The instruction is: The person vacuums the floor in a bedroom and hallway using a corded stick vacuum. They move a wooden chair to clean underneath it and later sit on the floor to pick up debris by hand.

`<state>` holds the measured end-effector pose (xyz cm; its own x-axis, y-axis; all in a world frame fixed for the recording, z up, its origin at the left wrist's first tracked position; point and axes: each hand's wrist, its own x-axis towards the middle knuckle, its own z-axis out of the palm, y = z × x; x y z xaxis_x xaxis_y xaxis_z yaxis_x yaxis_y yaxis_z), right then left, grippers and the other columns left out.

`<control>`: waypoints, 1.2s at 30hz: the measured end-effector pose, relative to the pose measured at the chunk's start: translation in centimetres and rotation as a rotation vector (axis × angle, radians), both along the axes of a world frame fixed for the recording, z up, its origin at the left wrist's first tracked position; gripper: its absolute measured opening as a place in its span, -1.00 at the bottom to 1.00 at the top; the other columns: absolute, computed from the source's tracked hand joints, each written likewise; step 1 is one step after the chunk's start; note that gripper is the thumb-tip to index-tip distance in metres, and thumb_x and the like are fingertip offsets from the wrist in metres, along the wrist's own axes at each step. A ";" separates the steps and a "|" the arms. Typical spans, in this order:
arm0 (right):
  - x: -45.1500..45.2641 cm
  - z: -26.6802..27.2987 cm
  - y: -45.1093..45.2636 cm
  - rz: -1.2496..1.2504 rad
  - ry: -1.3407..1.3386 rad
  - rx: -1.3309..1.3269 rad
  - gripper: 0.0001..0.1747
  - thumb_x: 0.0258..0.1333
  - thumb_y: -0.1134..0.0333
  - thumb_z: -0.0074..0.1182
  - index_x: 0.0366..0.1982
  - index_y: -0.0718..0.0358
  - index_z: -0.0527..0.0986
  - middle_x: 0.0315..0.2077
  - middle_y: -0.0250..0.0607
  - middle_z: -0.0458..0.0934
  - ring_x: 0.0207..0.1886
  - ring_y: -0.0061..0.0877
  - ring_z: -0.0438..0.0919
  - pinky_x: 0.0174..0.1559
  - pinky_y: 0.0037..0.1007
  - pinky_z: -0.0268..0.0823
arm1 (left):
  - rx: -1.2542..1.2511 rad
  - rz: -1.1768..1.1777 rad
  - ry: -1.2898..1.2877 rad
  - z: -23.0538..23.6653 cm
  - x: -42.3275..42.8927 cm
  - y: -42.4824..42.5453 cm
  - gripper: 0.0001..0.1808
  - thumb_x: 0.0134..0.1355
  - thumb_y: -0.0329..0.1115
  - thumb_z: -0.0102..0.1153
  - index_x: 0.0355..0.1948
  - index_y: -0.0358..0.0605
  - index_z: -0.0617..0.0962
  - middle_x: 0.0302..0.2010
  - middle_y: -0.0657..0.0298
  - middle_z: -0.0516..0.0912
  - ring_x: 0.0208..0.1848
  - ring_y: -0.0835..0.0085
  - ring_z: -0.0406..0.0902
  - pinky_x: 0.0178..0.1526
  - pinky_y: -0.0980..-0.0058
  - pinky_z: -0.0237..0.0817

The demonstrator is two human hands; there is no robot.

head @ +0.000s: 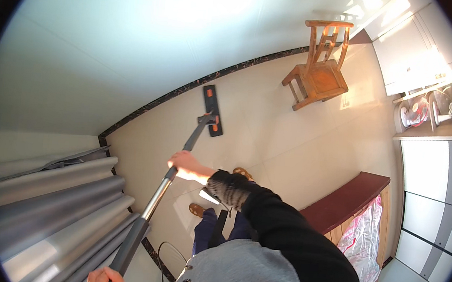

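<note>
A flat floor mop crosses the view at a slant, its long grey and silver pole (158,195) running from the bottom edge up to the head. My right hand (186,162) is wrapped around the pole about midway along it. At the bottom edge, my left hand (108,280) grips the dark upper handle (131,244), partly cut off by the frame. The black rectangular mop head (216,124) with orange clips rests on the beige tiled floor (246,139), just short of the dark skirting (175,91). Whatever pad lies beneath the head is hidden.
A wooden chair (321,81) stands near the wall. Grey curtains (53,198) hang at left. To the right is a bed frame with a dark red board (344,201) and plastic-wrapped item (361,235). Fans (416,112) sit in a cabinet shelf. A black cable (160,259) loops near my feet.
</note>
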<state>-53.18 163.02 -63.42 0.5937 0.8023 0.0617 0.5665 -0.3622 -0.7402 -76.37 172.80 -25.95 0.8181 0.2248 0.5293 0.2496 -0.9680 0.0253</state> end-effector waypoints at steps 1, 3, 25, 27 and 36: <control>0.6 0.2 -3.0 -0.069 0.039 0.026 -0.79 -0.24 0.15 0.26 -0.53 0.03 0.49 -0.43 -0.38 0.50 -0.16 -0.34 0.48 -0.05 -0.26 0.22 | 0.000 -0.072 0.006 0.6 1.6 -1.7 -0.78 0.01 -0.66 0.08 -0.68 -0.26 0.35 -0.70 0.14 0.33 -0.66 0.26 0.25 -0.57 0.39 0.05; 1.1 0.8 -8.5 -0.164 0.017 0.072 -0.81 -0.19 0.18 0.23 -0.53 0.04 0.46 -0.44 -0.36 0.48 -0.16 -0.34 0.47 -0.06 -0.26 0.21 | -0.008 -0.214 0.010 1.8 4.3 -4.1 -0.79 -0.03 -0.68 0.07 -0.69 -0.25 0.35 -0.69 0.13 0.38 -0.67 0.24 0.28 -0.59 0.39 0.06; -21.6 9.6 -11.5 0.980 0.173 -0.019 -0.59 -0.09 -0.02 0.22 -0.58 0.16 0.42 -0.61 -0.17 0.51 -0.46 -0.16 0.56 -0.39 -0.16 0.39 | -0.018 0.781 -0.354 5.9 -28.2 -18.5 -0.78 0.02 -0.64 -0.04 -0.73 -0.35 0.33 -0.66 0.15 0.46 -0.59 0.41 0.32 -0.48 0.44 0.10; -26.9 9.4 -10.7 1.134 0.146 0.020 -0.54 -0.11 -0.07 0.23 -0.59 0.18 0.43 -0.61 -0.16 0.52 -0.45 -0.16 0.57 -0.37 -0.16 0.40 | 0.039 1.029 -0.316 6.8 -30.2 -22.6 -0.77 0.07 -0.58 0.00 -0.71 -0.32 0.36 -0.65 0.16 0.44 -0.57 0.42 0.33 -0.48 0.46 0.10; -48.7 6.2 -9.5 1.779 0.244 0.044 -0.55 -0.24 -0.01 0.34 -0.46 0.19 0.49 -0.50 -0.18 0.58 -0.32 -0.19 0.59 -0.26 -0.18 0.44 | 0.054 1.633 -0.097 8.2 -37.9 -35.7 -0.76 0.08 -0.49 0.10 -0.69 -0.41 0.48 -0.70 0.09 0.46 -0.65 0.28 0.34 -0.53 0.37 0.19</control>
<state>-101.83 153.54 -57.27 -0.8934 0.4233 0.1508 0.1019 0.5176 -0.8495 -114.26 137.06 -17.78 -0.2900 0.7478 0.5972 0.9488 0.3062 0.0774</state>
